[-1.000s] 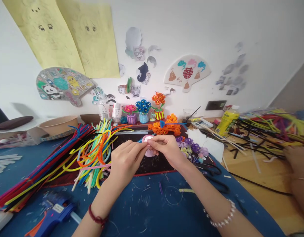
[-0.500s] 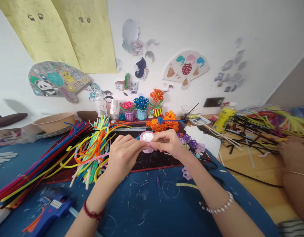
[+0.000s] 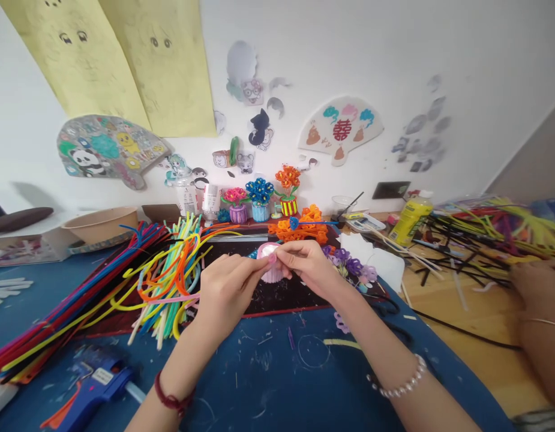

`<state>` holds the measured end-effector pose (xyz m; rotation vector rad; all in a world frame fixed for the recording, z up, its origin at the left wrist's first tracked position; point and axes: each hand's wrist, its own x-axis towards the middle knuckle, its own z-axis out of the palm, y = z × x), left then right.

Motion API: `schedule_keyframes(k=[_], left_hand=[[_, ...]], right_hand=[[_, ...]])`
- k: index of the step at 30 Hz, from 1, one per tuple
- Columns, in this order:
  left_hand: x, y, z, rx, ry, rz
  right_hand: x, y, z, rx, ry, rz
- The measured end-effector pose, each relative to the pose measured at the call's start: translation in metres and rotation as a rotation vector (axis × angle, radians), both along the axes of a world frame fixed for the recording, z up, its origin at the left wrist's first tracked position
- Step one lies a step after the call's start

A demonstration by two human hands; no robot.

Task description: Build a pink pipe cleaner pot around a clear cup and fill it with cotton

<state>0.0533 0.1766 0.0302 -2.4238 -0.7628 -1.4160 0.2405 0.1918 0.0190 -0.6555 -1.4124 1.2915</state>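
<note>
A small pink ribbed pot [image 3: 272,276] with a white filling stands on the dark mat, just behind my fingertips. My left hand [image 3: 227,282] reaches in from the left, thumb and forefinger pinched on a small pink piece [image 3: 272,259] at the pot's near rim. From the right, my right hand [image 3: 308,264] is pinched at the same piece, its fingertips meeting those of my left hand. My fingers cover part of the pot and most of the pink piece.
Bundles of coloured pipe cleaners [image 3: 169,276] lie left, above a blue glue gun [image 3: 95,384]. Behind are flower pots [image 3: 260,210] and orange flowers [image 3: 304,227]. Purple flowers [image 3: 349,264] lie right. Another person's hand [image 3: 536,285] is at the right edge, near a yellow bottle [image 3: 410,219].
My fingertips have risen slightly with the pink piece, and more of the pot's front shows below them. The whole view has shifted a little.
</note>
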Motion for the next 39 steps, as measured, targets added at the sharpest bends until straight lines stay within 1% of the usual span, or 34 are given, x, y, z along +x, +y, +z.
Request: schedule_keyframes(k=[3,7,11,13,16,20,24,33,39], left_hand=[[0.001,-0.002,-0.003,0.046,-0.039,0.045],[0.001,-0.003,-0.002,0.058,-0.046,0.060],[0.000,-0.002,0.000,0.025,-0.008,0.050],[-0.001,-0.001,0.000,0.002,0.004,0.043],[-0.001,-0.001,0.000,-0.047,0.000,0.044],[0.001,-0.003,0.001,-0.156,-0.039,0.041],[0.001,-0.004,0.005,-0.258,-0.064,0.029],[0.000,-0.004,0.006,-0.400,-0.068,0.012],[0.005,-0.007,0.009,-0.539,-0.139,0.037]], right_hand=[[-0.011,-0.003,-0.003,-0.007,0.066,-0.026],[-0.021,-0.007,-0.003,-0.006,0.127,-0.096],[-0.019,-0.007,-0.002,-0.013,0.131,-0.162],[-0.016,-0.007,0.000,-0.016,0.111,-0.172],[-0.009,-0.007,0.004,-0.016,0.070,-0.159],[-0.003,-0.007,0.007,-0.006,0.014,-0.125],[0.001,-0.005,0.008,0.010,-0.024,-0.129],[-0.001,-0.006,0.008,0.020,-0.089,-0.153],[-0.004,-0.009,0.011,0.036,-0.133,-0.135]])
